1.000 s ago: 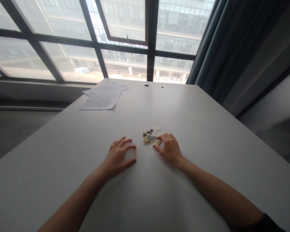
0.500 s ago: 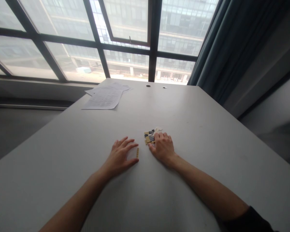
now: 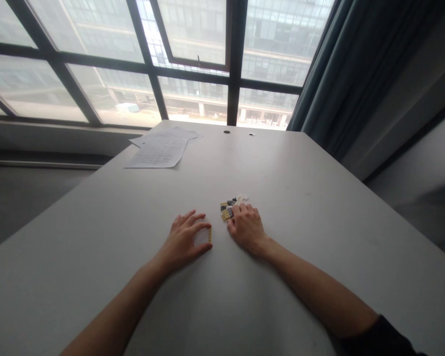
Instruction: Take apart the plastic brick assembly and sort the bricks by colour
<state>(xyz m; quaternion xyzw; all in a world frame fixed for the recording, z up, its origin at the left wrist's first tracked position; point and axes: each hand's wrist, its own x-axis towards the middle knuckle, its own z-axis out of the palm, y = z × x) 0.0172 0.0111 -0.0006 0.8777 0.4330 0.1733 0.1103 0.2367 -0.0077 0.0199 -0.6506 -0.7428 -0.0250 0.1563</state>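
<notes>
My left hand (image 3: 183, 237) rests on the white table (image 3: 222, 296), its thumb and index finger at the two ends of a yellow studded strip (image 3: 209, 235). A pale flat area lies between those fingers and the strip; whether it is a plate I cannot tell. To the right, my right hand (image 3: 247, 230) is curled over a small pile of toy building bricks (image 3: 227, 213) in yellow, grey, black and white. Its fingers are bent close together among the bricks, and what they grip is hidden. White bricks (image 3: 241, 198) show beyond the knuckles.
Printed paper sheets (image 3: 157, 151) lie at the far left of the table. Two small round holes, one a dark cable hole (image 3: 227, 132), sit near the far edge. Beyond stand a large window (image 3: 193, 89) and, at the right, a dark curtain (image 3: 341, 74).
The left index fingertip has come down slightly to the end of the yellow strip. My right fingers have shifted a little on the brick pile.
</notes>
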